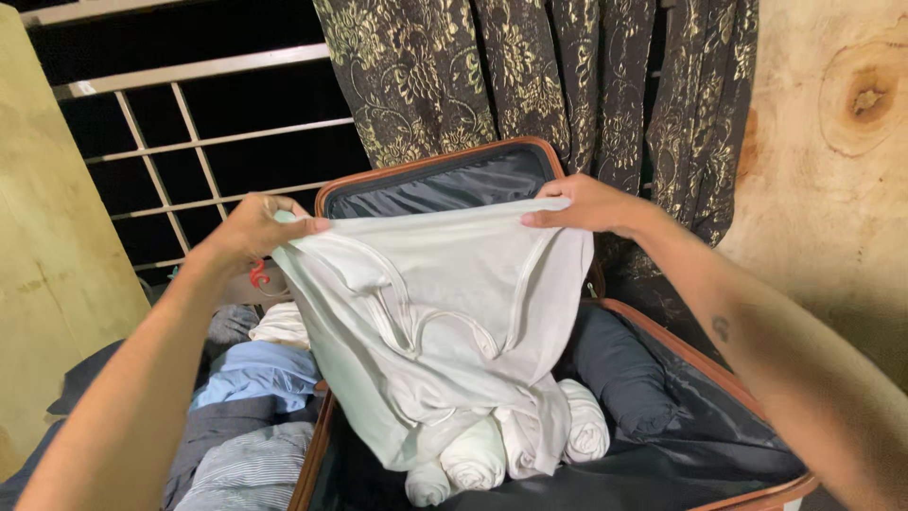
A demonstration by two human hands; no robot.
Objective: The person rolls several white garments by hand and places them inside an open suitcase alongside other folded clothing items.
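A white sleeveless undershirt (445, 312) hangs spread out above an open suitcase (728, 378) with a brown rim and dark lining. My left hand (255, 227) grips its upper left edge. At the upper right edge, my right hand (582, 203) pinches the fabric. The shirt's lower part drapes over several rolled white garments (586, 426) lying in the suitcase. A dark rolled garment (619, 374) lies to their right. The suitcase lid (445, 180) stands upright behind the shirt.
Folded clothes (255, 378) in light blue, grey and striped fabric are piled left of the suitcase. A patterned dark curtain (539, 76) hangs behind, beside a barred window (199, 142). A wooden panel (832, 142) stands at the right.
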